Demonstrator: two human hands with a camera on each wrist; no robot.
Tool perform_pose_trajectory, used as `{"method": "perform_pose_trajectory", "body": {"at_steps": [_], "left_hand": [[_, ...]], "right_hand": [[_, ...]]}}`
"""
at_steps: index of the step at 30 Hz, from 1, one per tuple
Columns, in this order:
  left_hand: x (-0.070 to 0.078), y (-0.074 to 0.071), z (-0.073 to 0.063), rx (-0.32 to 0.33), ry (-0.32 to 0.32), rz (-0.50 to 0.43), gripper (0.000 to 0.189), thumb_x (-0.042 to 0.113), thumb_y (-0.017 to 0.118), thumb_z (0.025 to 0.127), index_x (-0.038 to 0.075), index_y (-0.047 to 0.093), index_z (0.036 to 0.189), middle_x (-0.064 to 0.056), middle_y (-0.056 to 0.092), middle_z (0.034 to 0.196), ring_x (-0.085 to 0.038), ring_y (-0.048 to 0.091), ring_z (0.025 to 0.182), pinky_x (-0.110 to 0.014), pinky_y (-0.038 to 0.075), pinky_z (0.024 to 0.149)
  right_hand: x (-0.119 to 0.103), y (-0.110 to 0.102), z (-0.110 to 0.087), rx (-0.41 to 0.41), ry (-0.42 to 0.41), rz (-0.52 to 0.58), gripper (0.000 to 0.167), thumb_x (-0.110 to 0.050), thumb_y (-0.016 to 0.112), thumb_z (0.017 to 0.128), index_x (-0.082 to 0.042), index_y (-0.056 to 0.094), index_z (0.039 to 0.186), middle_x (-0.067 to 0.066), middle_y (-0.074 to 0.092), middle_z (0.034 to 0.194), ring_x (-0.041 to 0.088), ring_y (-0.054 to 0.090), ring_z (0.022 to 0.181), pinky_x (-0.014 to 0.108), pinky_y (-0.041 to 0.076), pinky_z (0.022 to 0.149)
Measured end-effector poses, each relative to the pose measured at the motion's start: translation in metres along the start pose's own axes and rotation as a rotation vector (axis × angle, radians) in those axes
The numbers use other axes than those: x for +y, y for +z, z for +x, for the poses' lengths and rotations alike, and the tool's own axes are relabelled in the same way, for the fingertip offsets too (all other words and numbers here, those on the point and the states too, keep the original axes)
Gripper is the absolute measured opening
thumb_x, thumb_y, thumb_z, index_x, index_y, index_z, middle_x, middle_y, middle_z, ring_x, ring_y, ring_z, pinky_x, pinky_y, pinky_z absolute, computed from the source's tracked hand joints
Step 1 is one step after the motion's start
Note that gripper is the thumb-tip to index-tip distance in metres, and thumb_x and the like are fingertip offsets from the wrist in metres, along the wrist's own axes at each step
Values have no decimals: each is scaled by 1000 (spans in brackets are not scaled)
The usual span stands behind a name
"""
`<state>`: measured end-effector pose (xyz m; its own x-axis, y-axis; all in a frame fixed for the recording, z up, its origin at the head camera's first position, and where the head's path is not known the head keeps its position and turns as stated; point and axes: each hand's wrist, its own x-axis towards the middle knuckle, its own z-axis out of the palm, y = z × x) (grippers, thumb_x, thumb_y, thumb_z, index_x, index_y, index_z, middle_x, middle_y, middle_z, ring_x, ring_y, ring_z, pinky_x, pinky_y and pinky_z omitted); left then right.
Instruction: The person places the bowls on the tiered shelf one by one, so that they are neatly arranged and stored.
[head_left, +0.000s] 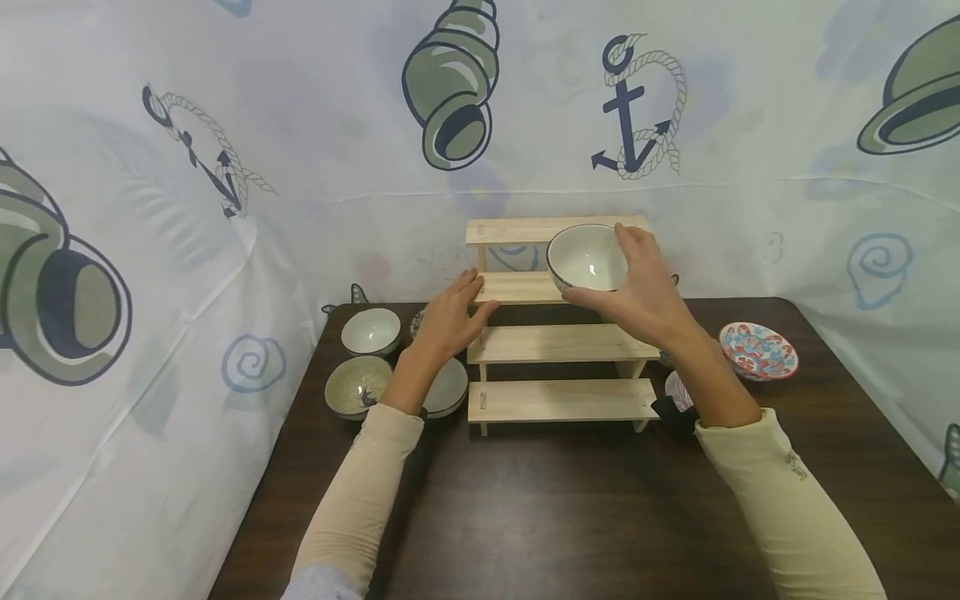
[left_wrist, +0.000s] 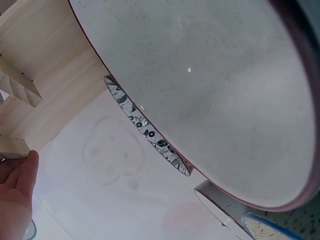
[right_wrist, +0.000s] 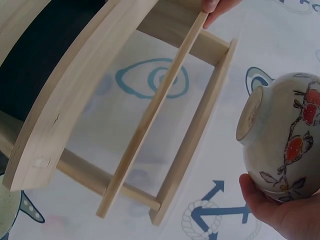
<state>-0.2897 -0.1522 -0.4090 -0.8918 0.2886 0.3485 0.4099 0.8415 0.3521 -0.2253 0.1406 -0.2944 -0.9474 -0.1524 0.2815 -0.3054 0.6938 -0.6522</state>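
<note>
Where the dark wood-grain worktop (head_left: 525,500) ends at its rounded far corners, a pale cloth (head_left: 360,150) rises at the far side and the left and right, printed with green shells (head_left: 453,92), anchors (head_left: 624,117) wound with rope, and blue spirals. Toward the far edge of the worktop stands a four-tier wooden stand (head_left: 562,400), its plain light boards stepping up from near to far. Left of it sit a white bowl (head_left: 371,332), a speckled beige bowl (head_left: 352,385) nearer than that, and a grey bowl (head_left: 447,390) partly behind the left forearm. Right of it, a red-and-blue patterned bowl (head_left: 759,350) lies beyond the right forearm.

The right hand (head_left: 648,292) has its fingers clamped on a white bowl painted with red fruit (head_left: 588,258), the thumb at its near lower side and the other fingers at its right rim. That bowl is raised and tilted, its mouth turned toward the head camera; the right wrist view shows its foot apart from the stand. The left hand (head_left: 447,317) touches the left end of the second shelf from the top (head_left: 517,287), fingers extended and thumb spread apart from them.
</note>
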Motion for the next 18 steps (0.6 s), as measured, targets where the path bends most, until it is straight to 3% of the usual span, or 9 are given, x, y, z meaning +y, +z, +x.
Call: {"method": "perform_pose_trajectory", "body": {"at_steps": [11,18], "left_hand": [[-7,4,0,82,142,184,62,45,53,106,1,52,149,-20,48,158,-34,48,146,-50,52,108],[-10,5,0,102,182,239,61,45,51,107,1,51,150,-20,50,156,-34,50,145,-51,54,105]], "right_hand": [[-5,14,11,-5,-5,12,115,-56,81,79,-6,22,164,22,26,164,43,45,136,63,48,105],[-10,22,21,22,-25,-4,114,-56,82,77,-5,26,163,22,28,163,43,43,137,63,49,104]]}}
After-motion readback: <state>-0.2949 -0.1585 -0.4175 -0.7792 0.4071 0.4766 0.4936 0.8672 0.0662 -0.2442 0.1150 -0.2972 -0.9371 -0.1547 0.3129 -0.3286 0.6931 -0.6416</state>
